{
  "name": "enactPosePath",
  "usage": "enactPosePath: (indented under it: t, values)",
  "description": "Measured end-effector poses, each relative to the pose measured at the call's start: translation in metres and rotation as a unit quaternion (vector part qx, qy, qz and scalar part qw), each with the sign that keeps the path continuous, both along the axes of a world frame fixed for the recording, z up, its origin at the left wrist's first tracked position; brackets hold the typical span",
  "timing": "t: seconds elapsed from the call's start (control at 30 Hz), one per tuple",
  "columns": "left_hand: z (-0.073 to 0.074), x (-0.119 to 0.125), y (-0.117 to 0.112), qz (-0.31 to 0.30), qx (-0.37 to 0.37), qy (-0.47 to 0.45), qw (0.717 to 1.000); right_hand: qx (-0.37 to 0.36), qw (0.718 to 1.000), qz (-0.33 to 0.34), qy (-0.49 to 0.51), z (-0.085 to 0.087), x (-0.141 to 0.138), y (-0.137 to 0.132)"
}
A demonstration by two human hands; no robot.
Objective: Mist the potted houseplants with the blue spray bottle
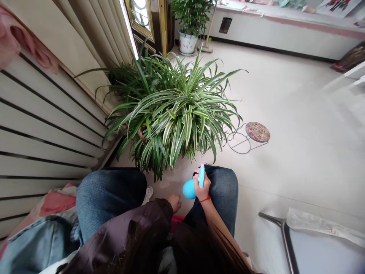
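Pale floor spread ahead and to the right of the fingers of our right hand, and a white slatted radiator stood well off to their left. Just ahead of those fingers and a little to their left, we had the big striped spider plant, arching down near them. Our knees in blue jeans lay either side of the left fingers, the right knee just beside the right hand. A grey chair stood well to the right of both sets of fingers; far ahead of them we saw a leafy plant in a white pot, and ahead to the right a round-topped wire stool. The blue spray bottle was in our right hand, its fingers clamped round the upper part. Our left hand hung between the knees, its fingers bent; whether they were pressed together, we could not tell. Just behind the right fingers, a red cord circled our wrist, and beyond them showed the bottle's pink tip
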State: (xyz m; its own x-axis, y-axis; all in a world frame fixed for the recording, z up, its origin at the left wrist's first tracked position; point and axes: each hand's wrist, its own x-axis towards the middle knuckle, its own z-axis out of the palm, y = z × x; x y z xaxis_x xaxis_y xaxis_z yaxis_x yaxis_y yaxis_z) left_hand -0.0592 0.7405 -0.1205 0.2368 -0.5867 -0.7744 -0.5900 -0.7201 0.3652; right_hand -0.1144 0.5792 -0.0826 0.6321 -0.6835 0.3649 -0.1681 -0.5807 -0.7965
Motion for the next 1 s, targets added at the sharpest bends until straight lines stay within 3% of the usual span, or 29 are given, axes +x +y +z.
enactPosePath:
  t: [0.17,0.4,1.0]
  values:
    - [-0.006,-0.001,0.001,0.006,-0.003,0.004,1.000,-0.023,0.999,0.015,-0.018,0.005,0.002,-0.003]
    - [-0.012,-0.003,0.001,0.008,0.004,0.004,1.000,0.022,0.999,0.031,-0.006,0.017,0.000,-0.007]
    - [-0.013,-0.005,0.002,-0.006,0.024,0.009,1.000,0.062,0.997,0.033,0.013,0.097,0.003,-0.020]
